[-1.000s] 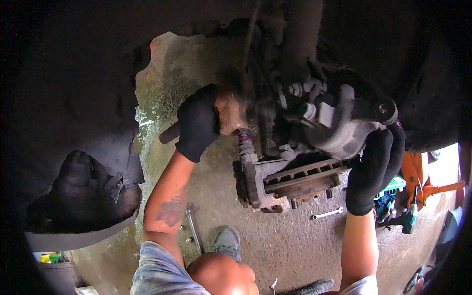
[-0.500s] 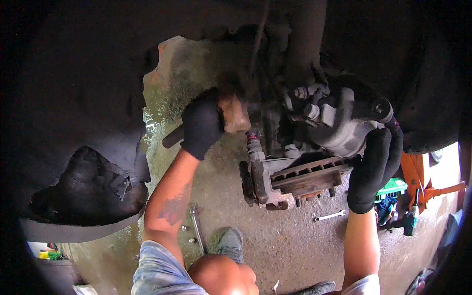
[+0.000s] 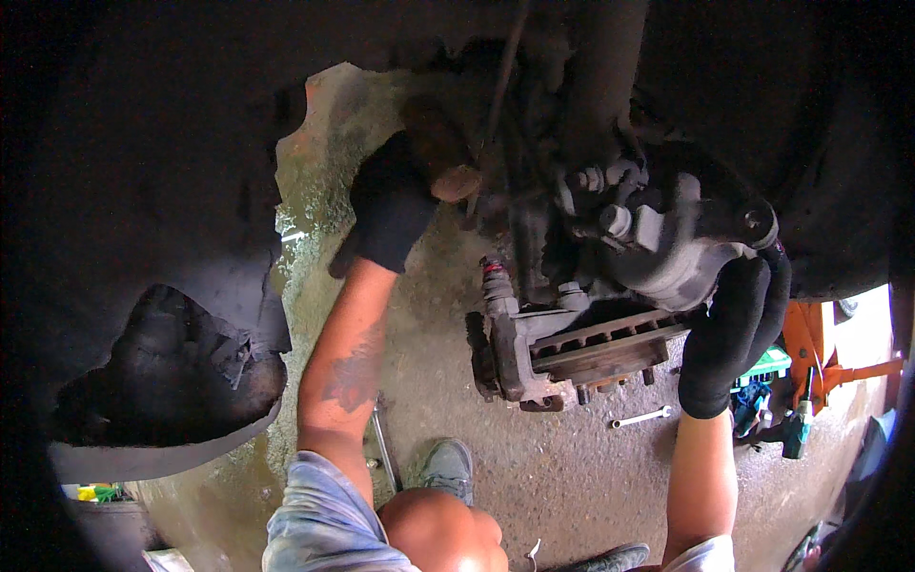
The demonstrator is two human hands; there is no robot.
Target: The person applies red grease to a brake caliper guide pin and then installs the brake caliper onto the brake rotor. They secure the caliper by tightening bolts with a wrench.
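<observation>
"Beneath the dark wheel arch (image 3: pixel 172 238), what does the left hand (image 3: pixel 391 210) hold?"

"A hammer (image 3: pixel 457 181): the gloved fingers close round its dark handle, and its brownish head is raised above and left of a ribbed, red-ringed fitting (image 3: pixel 499 289), apart from it."

"And the right hand (image 3: pixel 729 329)?"

"Gloved likewise, it lies against the right end of a curved grey casting (image 3: pixel 658 276). Its fingers are bent; whether they grip cannot be told from this view."

"What is seen lower down?"

"A vented brake disc (image 3: pixel 610 350), below the casting and beside the bracket (image 3: pixel 505 357) that bears the fitting. On the floor (image 3: pixel 562 477) lie a short wrench (image 3: pixel 641 417) and, near a shoe (image 3: pixel 448 465), a longer wrench (image 3: pixel 384 446)."
</observation>
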